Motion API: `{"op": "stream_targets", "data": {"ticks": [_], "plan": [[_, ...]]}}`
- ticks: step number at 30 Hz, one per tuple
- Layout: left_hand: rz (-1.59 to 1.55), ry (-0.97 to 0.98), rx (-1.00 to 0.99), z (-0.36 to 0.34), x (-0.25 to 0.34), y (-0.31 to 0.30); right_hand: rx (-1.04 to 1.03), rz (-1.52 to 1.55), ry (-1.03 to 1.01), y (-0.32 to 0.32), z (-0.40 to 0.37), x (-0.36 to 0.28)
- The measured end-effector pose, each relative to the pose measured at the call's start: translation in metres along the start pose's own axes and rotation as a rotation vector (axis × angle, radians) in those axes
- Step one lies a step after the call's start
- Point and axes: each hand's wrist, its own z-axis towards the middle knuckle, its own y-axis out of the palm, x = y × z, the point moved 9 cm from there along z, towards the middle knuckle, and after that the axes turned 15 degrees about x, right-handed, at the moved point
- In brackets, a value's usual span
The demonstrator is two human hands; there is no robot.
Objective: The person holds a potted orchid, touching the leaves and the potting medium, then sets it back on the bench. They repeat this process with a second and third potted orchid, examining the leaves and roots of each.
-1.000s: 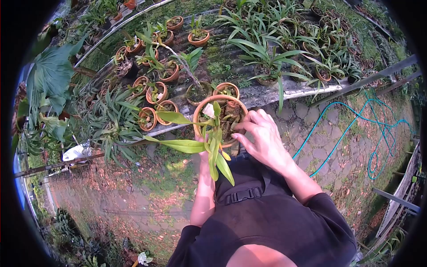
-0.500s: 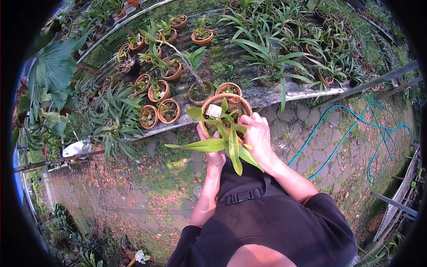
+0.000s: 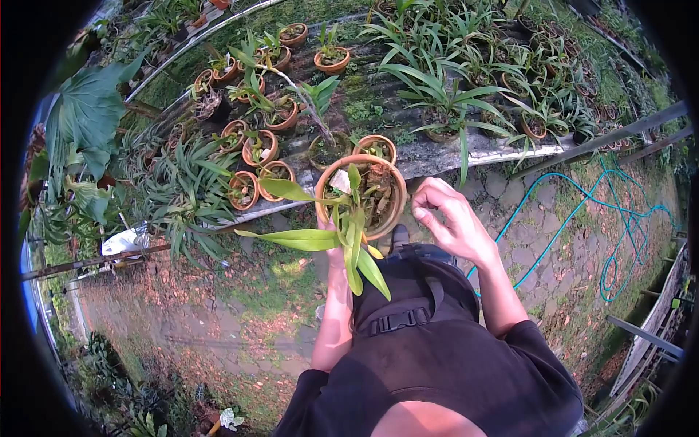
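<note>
My left hand [image 3: 336, 255] holds a round terracotta pot [image 3: 399, 211] from its left and underneath, with the fingers mostly hidden by leaves and pot. In the pot grows a plant [image 3: 306, 239] with long yellow-green leaves that hang over the near and left rim. A white tag [image 3: 341, 180] stands among the stems, and brown chunky material [image 3: 380, 193] shows on the pot's right side. Just right of the rim, apart from it, my right hand [image 3: 453, 224] is raised with fingers loosely curled and the thumb separate. I see nothing in it.
Beyond the held pot, several small potted plants [image 3: 277, 180] stand on a raised bench [image 3: 502, 151]. Strappy-leaved plants [image 3: 444, 98] crowd its right part. A teal hose [image 3: 561, 226] lies looped on the stone paving at right. A white bag [image 3: 125, 243] is at left.
My right hand has let go at the plant and moved right, off the pot. The pot has shifted slightly left and turned, its leaves swinging left and its right side now uncovered.
</note>
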Motion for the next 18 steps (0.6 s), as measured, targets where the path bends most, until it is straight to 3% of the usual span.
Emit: {"op": "stream_targets", "data": {"ticks": [3,5,7,8,9,11,13,18], "plan": [[0.000,0.025,0.073,0.004,0.004,-0.013,-0.082,-0.392,0.038,-0.025,-0.005,0.016],[0.026,0.078,0.128,-0.002,0.016,-0.006,-0.123,-0.444,0.000,-0.030,-0.013,0.023],[0.036,0.083,0.045,-0.005,0.022,0.007,-0.161,-0.490,-0.012,-0.029,-0.016,0.026],[0.042,0.086,0.003,-0.007,0.025,0.014,-0.137,-0.352,0.085,-0.028,-0.014,0.031],[-0.091,-0.074,-0.060,-0.002,0.021,0.021,-0.112,-0.213,0.179,-0.023,-0.011,0.037],[-0.106,-0.195,-0.105,-0.001,0.018,0.025,-0.084,0.046,0.310,-0.006,-0.009,0.049],[0.127,-0.113,-0.070,-0.001,0.020,0.019,-0.078,0.283,0.380,0.016,-0.009,0.059],[0.305,-0.053,-0.260,-0.049,0.063,0.104,-0.273,0.347,0.502,0.055,-0.018,0.080]]}}
